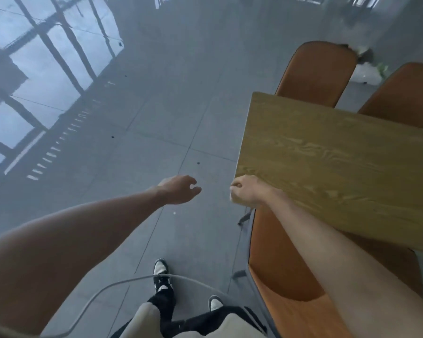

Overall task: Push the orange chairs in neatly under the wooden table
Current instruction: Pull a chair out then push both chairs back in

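The wooden table (340, 162) fills the right side, its near-left corner by my right hand. An orange chair (283, 269) stands at the near side, its seat partly under the tabletop and its backrest low at the right. Two more orange chairs (320, 74) (405, 93) show their backrests beyond the far edge of the table. My right hand (248, 191) hovers at the table's corner with the fingers curled and nothing visible in it. My left hand (178, 190) hangs over the floor to the left, fingers apart and empty.
Grey tiled floor (156, 106) spreads to the left and ahead, glossy with window reflections. My feet in black-and-white shoes (161, 274) stand left of the near chair. A white cable (112, 286) arcs across the bottom. Something white and green (369, 71) lies behind the far chairs.
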